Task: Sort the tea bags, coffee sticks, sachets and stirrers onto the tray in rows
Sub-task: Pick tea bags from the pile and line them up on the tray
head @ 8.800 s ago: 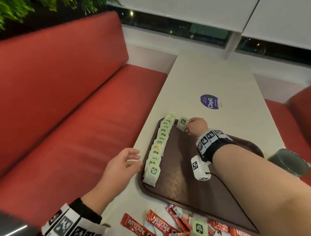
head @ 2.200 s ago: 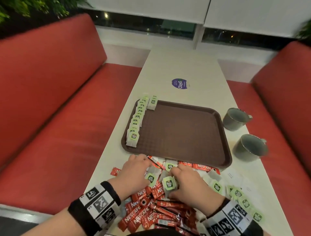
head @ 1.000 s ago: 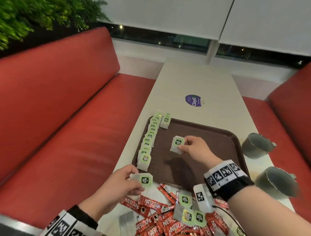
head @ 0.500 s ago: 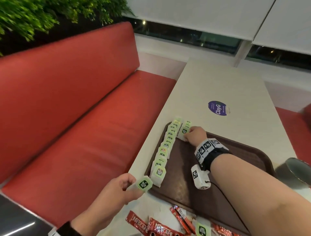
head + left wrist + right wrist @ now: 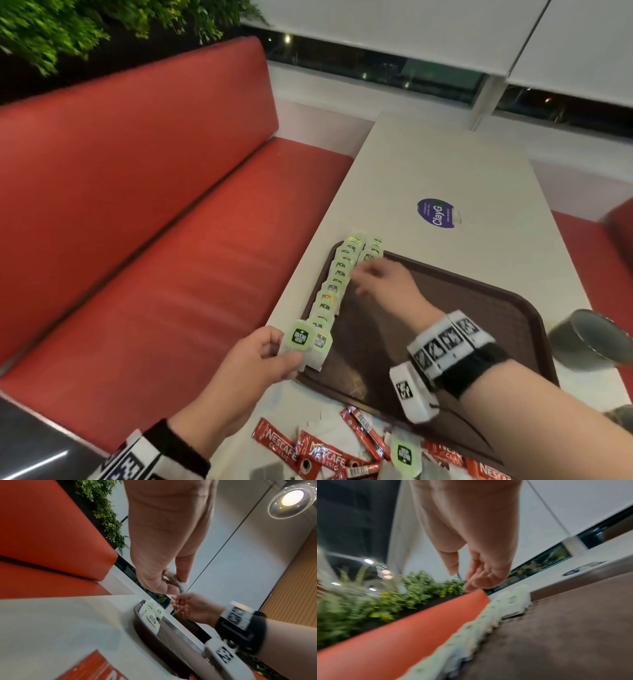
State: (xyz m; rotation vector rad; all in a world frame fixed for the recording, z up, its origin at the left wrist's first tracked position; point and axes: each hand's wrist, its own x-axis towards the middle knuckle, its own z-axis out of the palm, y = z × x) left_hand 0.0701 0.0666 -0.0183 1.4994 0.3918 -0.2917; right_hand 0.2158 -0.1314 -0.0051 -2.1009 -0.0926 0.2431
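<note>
Pinching a tea bag [image 5: 301, 337] beside the near end of the row [image 5: 337, 284], the left hand [image 5: 255, 363] hovers at the tray [image 5: 479, 308] corner. The right hand [image 5: 387, 286], fingers loose and empty, hangs over the tray beside the row's far end. Table [image 5: 445, 164], red bench [image 5: 154, 205], window blinds. Half a second ago the right hand was pressing a bag down there; it has since let go.

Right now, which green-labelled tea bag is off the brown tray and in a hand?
The green-labelled tea bag pinched by the left hand, at the long row's near end; the others lie flat.
</note>
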